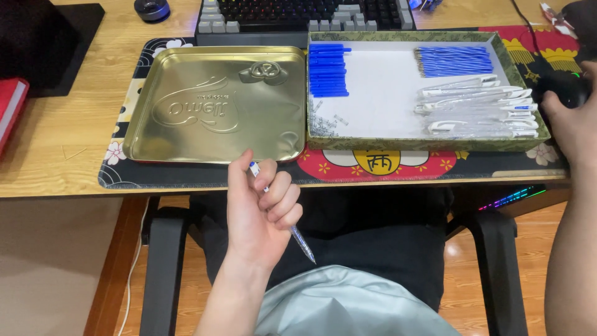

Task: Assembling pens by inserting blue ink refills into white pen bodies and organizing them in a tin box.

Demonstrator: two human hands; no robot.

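Left hand [261, 208] pinching assembled pen [283, 218] near gold tin lid [186, 130]; right hand [575, 121] cupped over mouse [563, 87], far right.

Gold rectangular tin lid [214, 106] lay embossed-side up at desk's left-centre. Just beside it on the right, a shallow green-patterned cardboard box [428, 143], white inside. No screens, apparently.

The left hand [261, 208] grips a clear blue-inked pen [283, 214] near the desk edge. The right hand [575, 121] rests on a black computer mouse [559, 87], right of the shallow patterned cardboard box [317, 127] of pen parts; a gold metal tin lid [214, 102] lies to the left.
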